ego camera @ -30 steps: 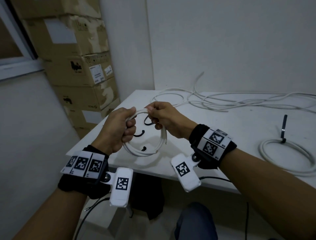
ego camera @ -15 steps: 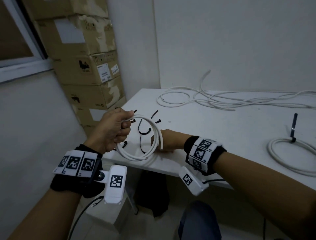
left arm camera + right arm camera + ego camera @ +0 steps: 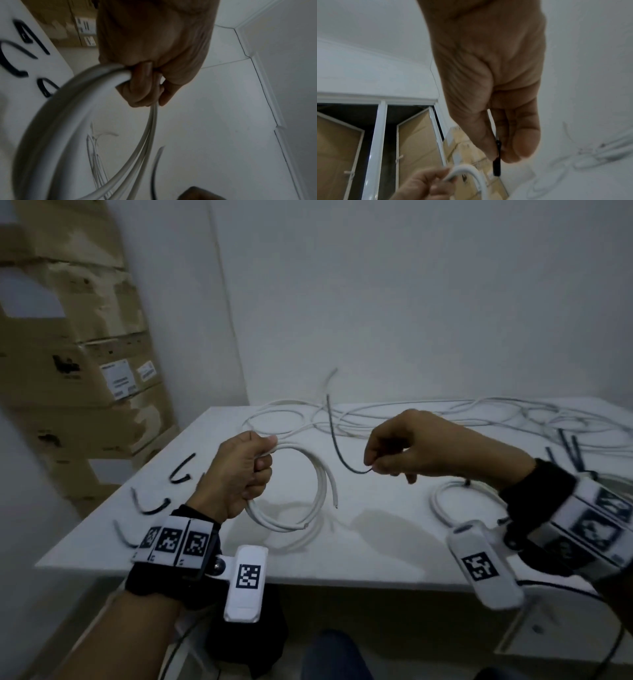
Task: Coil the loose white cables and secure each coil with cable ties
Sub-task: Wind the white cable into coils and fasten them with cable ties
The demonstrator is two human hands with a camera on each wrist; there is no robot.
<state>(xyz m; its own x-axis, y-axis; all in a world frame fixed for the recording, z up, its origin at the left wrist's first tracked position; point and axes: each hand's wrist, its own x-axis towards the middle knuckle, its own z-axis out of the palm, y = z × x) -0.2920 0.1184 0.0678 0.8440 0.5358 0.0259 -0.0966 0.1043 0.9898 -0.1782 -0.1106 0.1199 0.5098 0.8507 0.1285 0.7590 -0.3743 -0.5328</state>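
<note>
The white cable coil (image 3: 308,494) is held above the near left part of the table (image 3: 376,546), its loops hanging from the left hand (image 3: 236,474), whose fingers are clenched round the bundled strands at the coil's left side; two cut ends stick out on the right of the loop. The right hand (image 3: 414,446) is raised beside it, pinching one end of a black cable tie (image 3: 337,440) between thumb and fingertips, the tie curving upward. Under the right wrist a finished coil (image 3: 455,501) lies on the table. Spare black ties (image 3: 150,501) lie along the left edge, loose white cables (image 3: 445,419) sprawl along the back, and cardboard boxes (image 3: 85,371) are stacked to the left.
</note>
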